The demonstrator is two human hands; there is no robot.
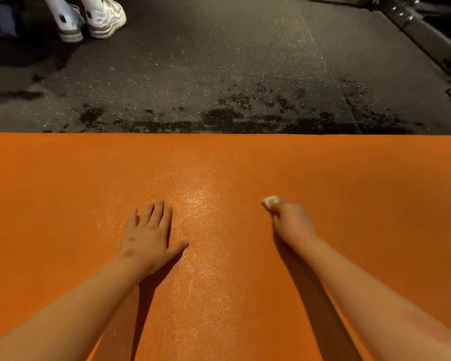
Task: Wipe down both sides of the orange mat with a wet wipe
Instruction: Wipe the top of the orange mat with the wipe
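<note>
- Orange mat (pixel 63 178): lies flat on the floor under both hands. It runs past the frame beyond the left little finger and outward of the right hand. Its far edge is straight and lies well ahead of all the fingertips.
- Left hand (pixel 149 238): palm down, flat on the mat. The fingers (pixel 158 212) are straight, slightly spread and point at the far edge. The thumb is splayed wide toward the right hand. It holds nothing.
- Right hand (pixel 292 220): knuckles up, fingers curled under and clamped on the wet wipe (pixel 270 201). The grip itself is hidden under the hand.
- Wet wipe: a small pale wad. Only a corner shows, sticking out ahead of the right knuckles on the thumb side and touching the mat.
- Glossy streak (pixel 201 199): a glinting band on the mat between the two hands. It starts just beside the left thumb tip and runs ahead past the fingertips and back toward the forearms.
- The hands are well apart, with the right knuckles about level with the left fingertips.
- Floor (pixel 219 61): dark and speckled beyond the mat's far edge. Blotchy dark patches (pixel 232 118) lie along that edge, straight ahead of the fingertips.
- White shoes (pixel 99 19): someone's feet, far ahead and out past the left little finger.
- Black metal frame (pixel 417 29): far ahead, outward of the right hand. I cannot tell what kind of equipment it is.
</note>
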